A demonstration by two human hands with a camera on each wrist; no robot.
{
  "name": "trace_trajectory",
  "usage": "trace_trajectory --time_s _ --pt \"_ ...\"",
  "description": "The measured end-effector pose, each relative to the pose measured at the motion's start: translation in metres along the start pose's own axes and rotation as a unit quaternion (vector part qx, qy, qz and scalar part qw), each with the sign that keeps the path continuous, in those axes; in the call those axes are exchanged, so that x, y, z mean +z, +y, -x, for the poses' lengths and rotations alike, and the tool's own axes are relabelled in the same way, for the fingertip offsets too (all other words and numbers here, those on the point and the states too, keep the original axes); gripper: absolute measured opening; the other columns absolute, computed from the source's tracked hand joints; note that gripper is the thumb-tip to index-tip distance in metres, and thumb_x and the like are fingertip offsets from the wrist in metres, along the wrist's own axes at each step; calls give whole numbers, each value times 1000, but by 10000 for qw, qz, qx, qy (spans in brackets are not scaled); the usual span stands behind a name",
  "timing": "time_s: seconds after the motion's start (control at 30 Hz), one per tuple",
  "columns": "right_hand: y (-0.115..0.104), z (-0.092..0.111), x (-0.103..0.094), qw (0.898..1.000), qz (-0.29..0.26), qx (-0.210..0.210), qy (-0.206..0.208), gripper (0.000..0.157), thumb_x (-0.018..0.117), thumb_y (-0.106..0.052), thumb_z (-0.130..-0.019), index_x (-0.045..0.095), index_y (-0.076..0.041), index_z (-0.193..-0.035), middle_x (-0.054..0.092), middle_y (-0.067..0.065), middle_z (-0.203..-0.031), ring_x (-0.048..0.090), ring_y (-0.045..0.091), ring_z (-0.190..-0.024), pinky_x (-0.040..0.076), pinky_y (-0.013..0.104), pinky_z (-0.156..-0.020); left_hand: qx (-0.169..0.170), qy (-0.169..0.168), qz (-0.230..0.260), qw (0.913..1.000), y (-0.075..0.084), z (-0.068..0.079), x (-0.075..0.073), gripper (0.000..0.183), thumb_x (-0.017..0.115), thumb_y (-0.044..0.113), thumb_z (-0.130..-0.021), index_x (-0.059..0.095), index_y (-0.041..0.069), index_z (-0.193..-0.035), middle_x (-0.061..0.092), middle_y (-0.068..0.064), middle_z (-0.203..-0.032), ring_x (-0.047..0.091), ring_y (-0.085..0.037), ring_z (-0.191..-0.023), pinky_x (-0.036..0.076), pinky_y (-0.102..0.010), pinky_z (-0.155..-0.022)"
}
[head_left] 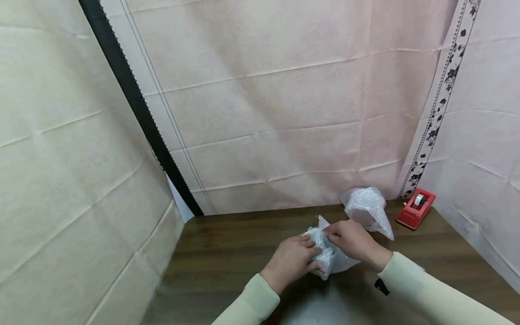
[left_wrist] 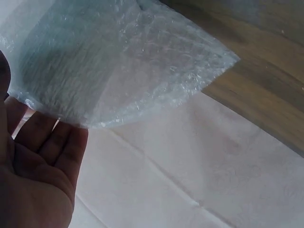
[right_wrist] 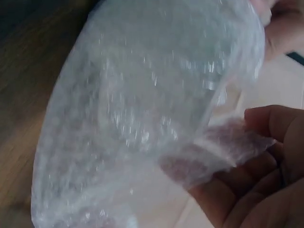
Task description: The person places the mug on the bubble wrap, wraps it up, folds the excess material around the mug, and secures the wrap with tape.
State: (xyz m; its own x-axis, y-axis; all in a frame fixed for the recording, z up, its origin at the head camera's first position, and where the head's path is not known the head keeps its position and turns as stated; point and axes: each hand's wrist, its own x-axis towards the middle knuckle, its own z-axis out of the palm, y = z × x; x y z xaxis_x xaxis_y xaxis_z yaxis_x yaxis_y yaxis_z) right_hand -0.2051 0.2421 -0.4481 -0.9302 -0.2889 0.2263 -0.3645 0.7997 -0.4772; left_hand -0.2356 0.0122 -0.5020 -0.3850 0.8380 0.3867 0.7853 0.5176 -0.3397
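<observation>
A sheet of clear bubble wrap (head_left: 325,253) is folded into a bundle between the two hands, over the brown table. In the left wrist view the wrap (left_wrist: 142,61) spreads to a pointed corner, and a pale greenish shape shows dimly through it. My left hand (head_left: 293,261) grips the bundle from the left, thumb on the near side and fingers over the far side. From the right, my right hand (head_left: 352,239) pinches a loose flap between thumb and fingers. The right wrist view shows this flap (right_wrist: 223,147) drawn out from the wrap's main body.
Behind the right hand, a second bubble-wrapped bundle (head_left: 365,210) stands at the table's back edge. A red tape dispenser (head_left: 416,208) sits at the back right corner. Pale creased cloth (head_left: 264,113) hangs around the wooden table (head_left: 219,253) at the back and sides.
</observation>
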Motion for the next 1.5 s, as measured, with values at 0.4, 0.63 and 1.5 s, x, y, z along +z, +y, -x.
trace_trajectory --time_s 0.4,0.63,1.5 --pt "15 7 -9 9968 -162 -153 -771 33 59 -11 -113 81 -3 -137 85 14 -129 77 21 -97 63 40 -86 -110 347 51 9993 1 -3 7 54 68 72 -98 86 32 -129 85 11 -128 78 -4 -126 56 -27 -121" --pt "25 7 0 9965 548 -599 206 12 89 -11 -95 92 -18 -104 89 -5 -100 81 10 -88 63 29 -72 103 639 119 9978 6 -6 10 53 71 74 -94 87 32 -123 86 13 -122 78 -3 -123 57 -27 -120" --pt "19 3 11 9961 596 -622 189 13 93 -15 -89 89 -17 -102 87 -8 -97 80 11 -87 61 30 -72 -68 -2240 1888 9561 -61 -42 -10 86 84 51 -95 54 24 -171 46 12 -181 25 -17 -178 29 -53 -144"
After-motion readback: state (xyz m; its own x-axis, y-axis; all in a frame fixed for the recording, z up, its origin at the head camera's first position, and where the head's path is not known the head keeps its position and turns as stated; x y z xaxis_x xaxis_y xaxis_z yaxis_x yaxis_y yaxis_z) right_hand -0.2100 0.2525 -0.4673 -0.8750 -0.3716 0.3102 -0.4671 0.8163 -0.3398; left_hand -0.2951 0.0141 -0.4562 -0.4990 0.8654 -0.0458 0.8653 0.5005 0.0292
